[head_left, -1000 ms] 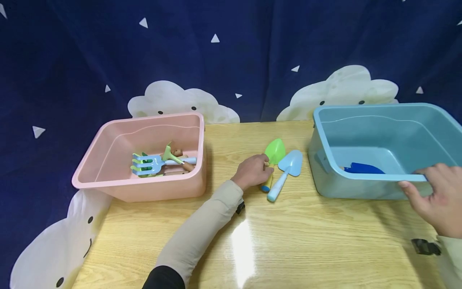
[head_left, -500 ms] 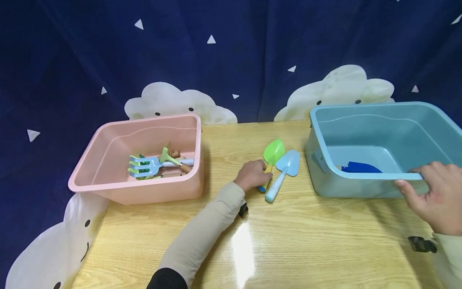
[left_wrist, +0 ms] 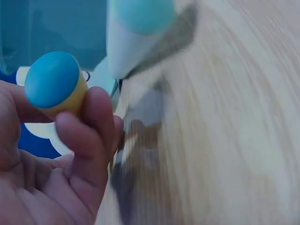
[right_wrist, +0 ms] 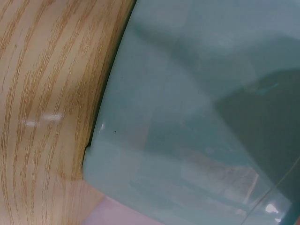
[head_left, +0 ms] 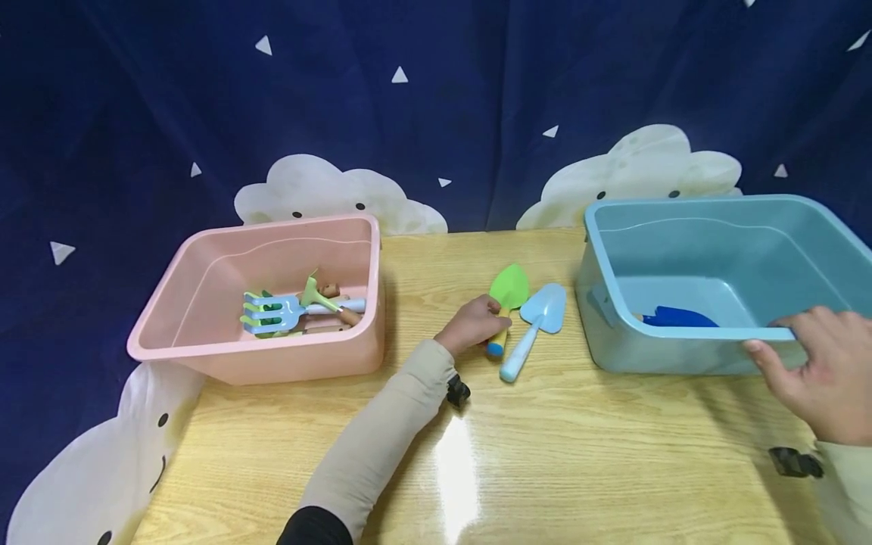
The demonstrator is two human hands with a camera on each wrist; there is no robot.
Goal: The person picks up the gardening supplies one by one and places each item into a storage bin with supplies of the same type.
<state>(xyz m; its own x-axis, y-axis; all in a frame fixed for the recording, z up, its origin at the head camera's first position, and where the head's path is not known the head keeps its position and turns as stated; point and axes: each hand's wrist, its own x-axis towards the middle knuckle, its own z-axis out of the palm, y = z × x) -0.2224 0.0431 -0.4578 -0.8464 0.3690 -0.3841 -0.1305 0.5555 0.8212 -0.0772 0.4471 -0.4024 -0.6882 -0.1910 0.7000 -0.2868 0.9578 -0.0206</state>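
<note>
My left hand (head_left: 473, 325) grips the yellow, blue-capped handle of a green toy shovel (head_left: 509, 288) in the middle of the wooden table; the left wrist view shows my fingers (left_wrist: 93, 122) curled round that handle's blue cap (left_wrist: 51, 78). A light blue toy shovel (head_left: 538, 318) lies just to its right, its handle end (left_wrist: 140, 28) blurred in the left wrist view. My right hand (head_left: 811, 371) holds the near rim of the blue bin (head_left: 681, 337), which has a dark blue tool (head_left: 674, 316) inside. The right wrist view shows only the blue bin's wall (right_wrist: 197, 122).
A pink bin (head_left: 272, 356) at the left holds a blue rake (head_left: 279, 310) and other toy tools. A dark blue curtain with cloud shapes hangs behind the table. Bare table (head_left: 545, 454) lies between the bins and the front edge.
My left hand has closed on the green shovel's handle and lifted and turned it slightly left; its blade now stands apart from the light blue shovel. My right hand has stayed on the rim.
</note>
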